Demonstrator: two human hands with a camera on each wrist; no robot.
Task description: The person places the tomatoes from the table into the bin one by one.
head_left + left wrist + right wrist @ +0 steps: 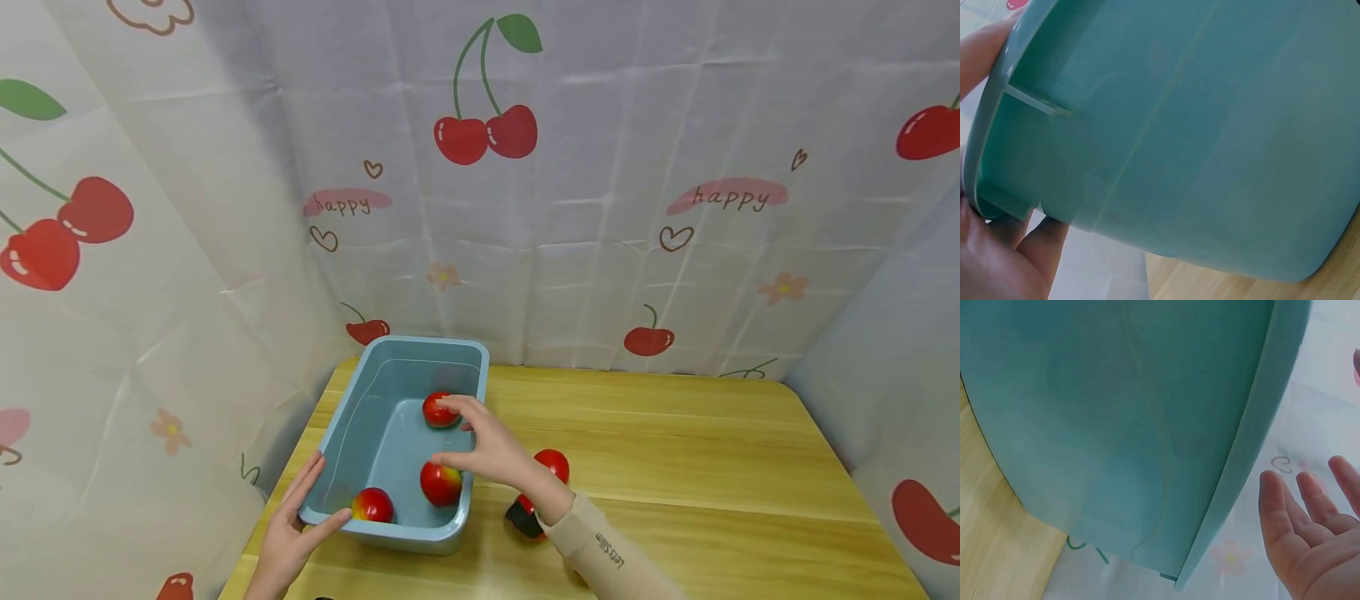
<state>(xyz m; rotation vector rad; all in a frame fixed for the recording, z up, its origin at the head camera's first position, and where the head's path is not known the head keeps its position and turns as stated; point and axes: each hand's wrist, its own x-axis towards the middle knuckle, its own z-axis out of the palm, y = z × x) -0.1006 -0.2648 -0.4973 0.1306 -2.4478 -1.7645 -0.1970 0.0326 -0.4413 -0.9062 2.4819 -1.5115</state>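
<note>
A light blue plastic bin (401,531) stands at the left of the table. My left hand (288,529) holds its near left corner, thumb over the near rim and fingers along the left rim. My right hand (487,442) hovers over the bin's right rim, fingers spread and nothing between them. Inside lie three shiny red, apple-like fruits: one red fruit (435,414) under the right fingertips, a red-and-yellow fruit (438,487) below the right thumb, and another (372,506) in the near left corner. In the right wrist view the right hand (1313,540) is beside the bin's rim.
Right of the bin, partly hidden by the right forearm, are a red round object (553,462) and a black-and-red object (523,518) on the wooden table (690,450). A cherry-printed curtain (577,275) hangs behind the table and along its left side.
</note>
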